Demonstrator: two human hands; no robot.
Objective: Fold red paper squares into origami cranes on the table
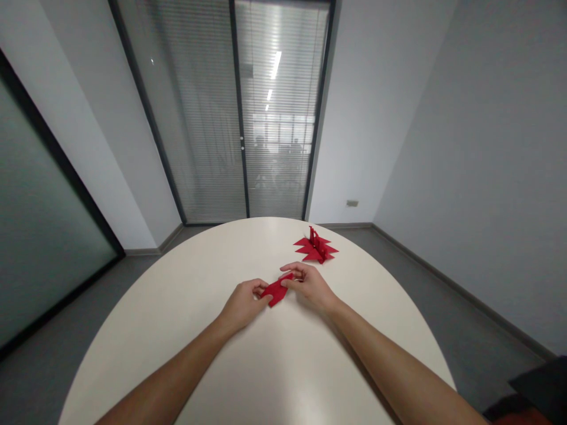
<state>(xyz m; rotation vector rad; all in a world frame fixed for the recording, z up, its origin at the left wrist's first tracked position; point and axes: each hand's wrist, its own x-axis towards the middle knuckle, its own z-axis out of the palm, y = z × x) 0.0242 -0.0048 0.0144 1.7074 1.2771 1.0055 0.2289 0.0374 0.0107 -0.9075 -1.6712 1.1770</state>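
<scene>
Between my two hands is a small piece of folded red paper [277,291], held just above the table. My left hand [246,302] pinches its left end, thumb in front and fingers curled behind. At the upper right end, my right hand [309,284] grips the paper between thumb and fingers. Part of the paper is hidden behind my fingers. Beyond my right hand, several red folded paper cranes [315,248] stand close together in a row, their pointed wings spread to both sides.
The round cream-white table [186,295] curves away in front of me. Past its far edge stand glass panels with blinds [283,171] in dark frames. A white wall with a socket [352,203] is at the right. A dark object [543,383] shows at the lower right.
</scene>
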